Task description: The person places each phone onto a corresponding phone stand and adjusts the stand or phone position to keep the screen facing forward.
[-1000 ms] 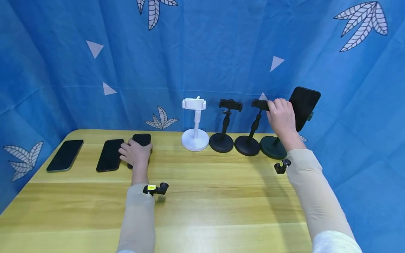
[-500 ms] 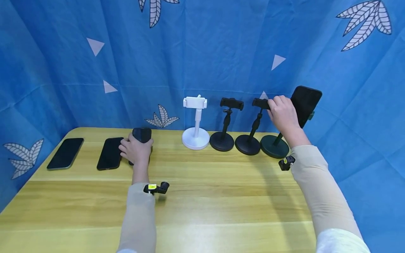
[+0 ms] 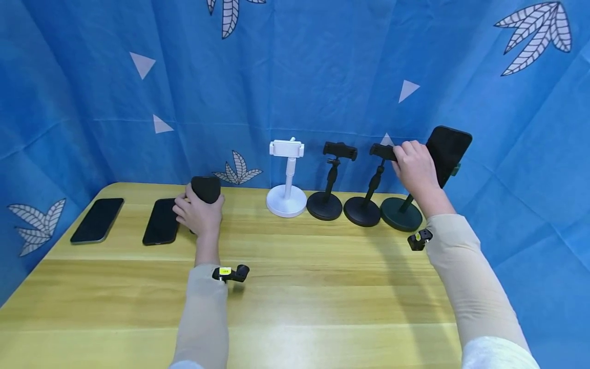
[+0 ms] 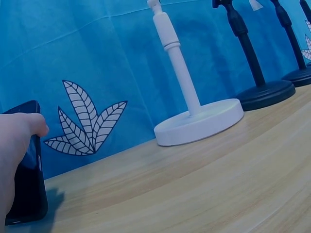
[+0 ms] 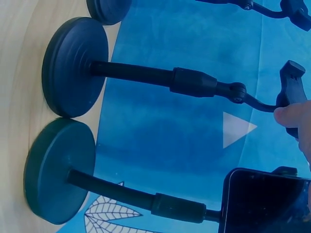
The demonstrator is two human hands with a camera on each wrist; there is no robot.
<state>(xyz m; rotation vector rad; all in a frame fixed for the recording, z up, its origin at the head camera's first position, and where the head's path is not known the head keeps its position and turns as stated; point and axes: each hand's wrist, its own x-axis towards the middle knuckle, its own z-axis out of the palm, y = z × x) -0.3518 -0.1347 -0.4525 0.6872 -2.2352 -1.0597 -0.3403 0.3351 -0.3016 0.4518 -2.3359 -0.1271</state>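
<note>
Phone (image 3: 206, 188) in left hand (image 3: 199, 214), black clamp (image 3: 381, 151) in right hand (image 3: 417, 166)

Left of centre in the head view, the left hand grips the phone across its width, the top end jutting beyond the fingers. Right of centre, the right hand pinches the clamp. Farther right, a green stand (image 3: 397, 217) holds a second phone (image 3: 449, 148).

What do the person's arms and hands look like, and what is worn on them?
The left hand and right hand wear no gloves. The left sleeve and right sleeve are plain beige, with paler fabric above the right one. A small black left wrist device carries a yellow label, its print too small to read; the black right wrist device also shows yellow.
</note>
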